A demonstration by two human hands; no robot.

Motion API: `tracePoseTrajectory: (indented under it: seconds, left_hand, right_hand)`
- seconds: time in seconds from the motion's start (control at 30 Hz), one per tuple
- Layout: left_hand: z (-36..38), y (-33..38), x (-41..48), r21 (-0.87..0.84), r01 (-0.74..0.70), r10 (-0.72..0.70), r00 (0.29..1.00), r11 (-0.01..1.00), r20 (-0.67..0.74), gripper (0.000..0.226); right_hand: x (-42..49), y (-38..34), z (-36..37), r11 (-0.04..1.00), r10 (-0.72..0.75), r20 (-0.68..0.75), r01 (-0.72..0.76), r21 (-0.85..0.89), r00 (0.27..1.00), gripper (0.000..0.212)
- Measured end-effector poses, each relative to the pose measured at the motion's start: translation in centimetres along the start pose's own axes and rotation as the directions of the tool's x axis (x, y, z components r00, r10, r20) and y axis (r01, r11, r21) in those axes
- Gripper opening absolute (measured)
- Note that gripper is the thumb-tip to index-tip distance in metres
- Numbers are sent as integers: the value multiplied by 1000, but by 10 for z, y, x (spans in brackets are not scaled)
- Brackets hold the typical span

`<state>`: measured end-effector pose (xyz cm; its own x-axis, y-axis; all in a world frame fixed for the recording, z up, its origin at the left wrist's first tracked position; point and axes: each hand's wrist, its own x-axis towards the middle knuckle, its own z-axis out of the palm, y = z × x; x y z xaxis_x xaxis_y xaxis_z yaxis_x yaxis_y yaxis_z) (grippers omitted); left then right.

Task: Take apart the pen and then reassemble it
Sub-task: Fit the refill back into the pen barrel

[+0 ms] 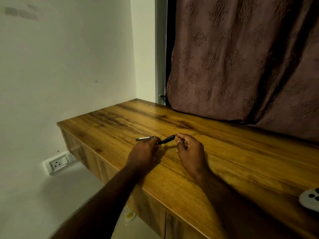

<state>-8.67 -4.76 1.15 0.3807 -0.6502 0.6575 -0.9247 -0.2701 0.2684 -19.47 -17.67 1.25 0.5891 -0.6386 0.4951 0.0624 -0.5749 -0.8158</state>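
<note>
A dark pen body points up and to the right above the wooden table; my left hand grips its lower end. A grey pen part with a pale label lies on the table just beyond my left hand's fingers. My right hand hovers at the pen body's upper tip with curled fingers, its fingertips next to the tip. A small dark piece seems pinched in it, but it is too small to tell.
A white device with dark buttons sits at the table's right edge. A brown patterned curtain hangs behind the table. A white wall socket is low on the left wall. The table's front edge runs diagonally below my forearms.
</note>
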Motion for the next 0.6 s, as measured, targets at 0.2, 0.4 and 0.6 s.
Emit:
tracePoseTrajectory:
  seconds: [0.2,0.4,0.6]
  left_hand:
    - [-1,1,0,-1,-13,13,1000,1000,14,28]
    - [0,1,0,-17,-9,9,1000,1000,18,42]
    - [1,0,0,-19,-7,7,1000,1000,21,28]
  right_hand:
    - [2,2,-1,991,79,-20,-77,110,997,22]
    - [5,2,-3,977,116,-30,-108,183,993,13]
    - [6,2,-3,977,109,-59,-96,190,992,10]
